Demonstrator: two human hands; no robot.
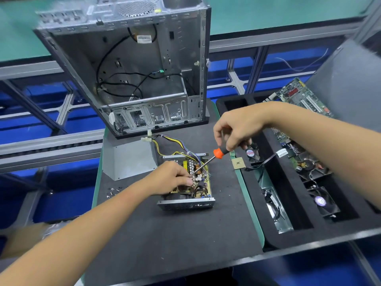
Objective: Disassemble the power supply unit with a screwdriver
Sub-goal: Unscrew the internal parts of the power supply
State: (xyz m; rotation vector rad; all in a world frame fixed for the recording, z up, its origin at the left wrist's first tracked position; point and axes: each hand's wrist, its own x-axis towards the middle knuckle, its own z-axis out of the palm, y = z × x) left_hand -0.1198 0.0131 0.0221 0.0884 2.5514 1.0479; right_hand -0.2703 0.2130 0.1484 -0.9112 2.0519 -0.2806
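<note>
The power supply unit [186,201] lies open on the black mat, its yellow circuit board and parts exposed and its wire bundle [171,142] trailing toward the case. My right hand [237,129] grips the orange-and-black handle of a screwdriver [208,162], whose shaft slants down-left with its tip on the board. My left hand [171,178] rests on the board beside the tip, fingers curled at the spot. What the fingers hold is hidden.
The removed grey cover [127,159] lies left of the unit, with several loose screws [113,190] on the mat nearby. An empty computer case [132,65] stands behind. A black foam tray [274,178] at the right holds fans, a motherboard [301,96] and a CPU chip [238,163].
</note>
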